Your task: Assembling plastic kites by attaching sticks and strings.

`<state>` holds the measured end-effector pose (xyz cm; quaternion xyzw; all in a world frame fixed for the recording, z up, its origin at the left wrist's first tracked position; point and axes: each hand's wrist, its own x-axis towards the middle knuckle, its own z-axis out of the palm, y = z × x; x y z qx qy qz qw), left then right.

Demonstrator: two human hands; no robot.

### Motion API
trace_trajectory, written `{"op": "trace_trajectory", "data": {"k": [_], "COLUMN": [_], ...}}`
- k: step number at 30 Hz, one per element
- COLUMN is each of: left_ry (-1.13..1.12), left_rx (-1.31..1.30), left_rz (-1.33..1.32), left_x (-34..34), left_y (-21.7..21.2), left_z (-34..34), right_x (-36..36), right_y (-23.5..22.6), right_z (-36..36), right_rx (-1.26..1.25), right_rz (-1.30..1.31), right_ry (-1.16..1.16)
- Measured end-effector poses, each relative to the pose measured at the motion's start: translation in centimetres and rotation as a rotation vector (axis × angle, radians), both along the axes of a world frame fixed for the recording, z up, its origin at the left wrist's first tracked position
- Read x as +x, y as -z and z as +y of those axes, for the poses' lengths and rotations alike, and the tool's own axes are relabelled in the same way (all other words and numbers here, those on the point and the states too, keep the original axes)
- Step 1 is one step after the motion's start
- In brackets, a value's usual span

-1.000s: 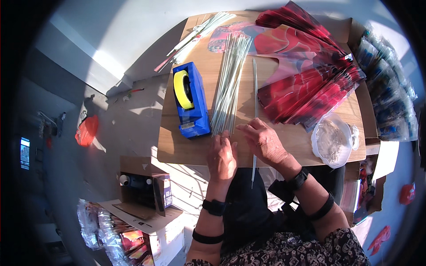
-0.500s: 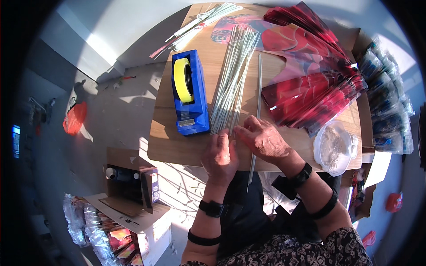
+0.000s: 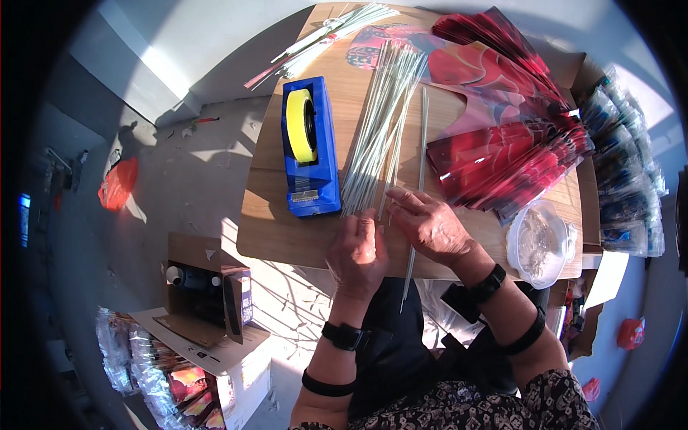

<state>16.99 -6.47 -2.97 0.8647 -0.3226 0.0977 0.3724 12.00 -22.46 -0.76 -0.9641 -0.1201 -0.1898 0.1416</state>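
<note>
A bundle of thin pale sticks lies lengthwise on the small wooden table. My left hand rests at the near end of the bundle, fingertips touching the stick ends. My right hand lies beside it, fingers on the sticks, over one long single stick that runs under the palm and past the table's near edge. A blue tape dispenser with a yellow roll stands left of the sticks. Whether either hand grips a stick is hidden.
Shiny red foil pieces are fanned out on the table's right side. A clear plastic tub sits at the near right corner. More sticks lie at the far edge. An open cardboard box and packaged goods stand on the floor at left.
The view has shifted slightly. My hands stay at the near end of the stick bundle, the fingers moving a little over the stick ends.
</note>
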Motion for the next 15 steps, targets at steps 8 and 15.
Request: {"op": "trace_trajectory", "data": {"k": [8,15], "left_ry": [-0.003,-0.029], "left_rx": [-0.006,-0.017], "left_rz": [-0.006,-0.051], "left_x": [-0.2,0.0], "left_y": [0.4,0.4], "left_z": [-0.1,-0.1], "right_x": [0.2,0.8], "right_y": [0.0,-0.9], "right_z": [-0.3,0.0], "right_rx": [-0.072,-0.113], "right_rz": [0.044,0.080], "right_ry": [-0.048,-0.055]}}
